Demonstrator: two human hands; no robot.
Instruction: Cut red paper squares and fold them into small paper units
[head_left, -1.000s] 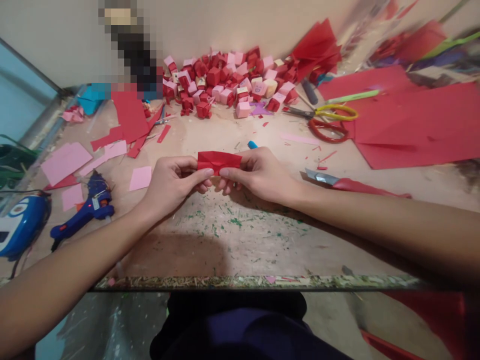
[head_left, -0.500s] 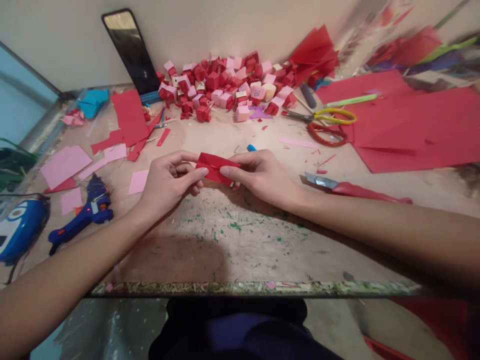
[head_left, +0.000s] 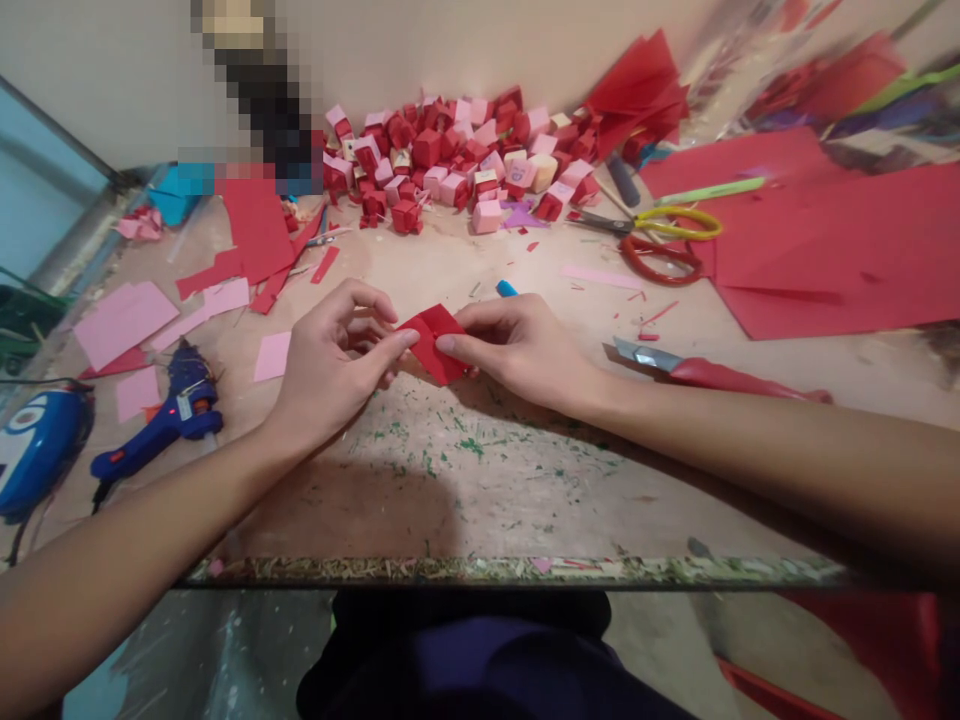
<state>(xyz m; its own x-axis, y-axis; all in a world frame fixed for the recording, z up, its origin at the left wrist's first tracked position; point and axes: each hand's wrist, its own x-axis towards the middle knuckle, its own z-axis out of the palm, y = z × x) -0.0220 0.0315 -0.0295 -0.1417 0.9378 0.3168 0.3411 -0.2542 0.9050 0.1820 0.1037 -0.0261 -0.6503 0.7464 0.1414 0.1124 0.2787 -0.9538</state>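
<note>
Between my two hands, above the middle of the table, is a small folded piece of red paper, tilted so that it looks like a diamond. My right hand pinches its right side, thumb on top and fingers behind. The thumb of my left hand rests on its left corner, with the other fingers curled close by. A blue cap-like piece lies just behind my right fingers. Beyond my hands sits a heap of small red and pink paper cubes.
A blue glue gun and pink paper pieces lie at the left. To the right are a red-handled utility knife, scissors and large red sheets. Green scraps dot the table before me.
The red paper has turned from a wide rectangle to a diamond-like tilt between my fingers. My hands stay in nearly the same place, and the view has shifted slightly.
</note>
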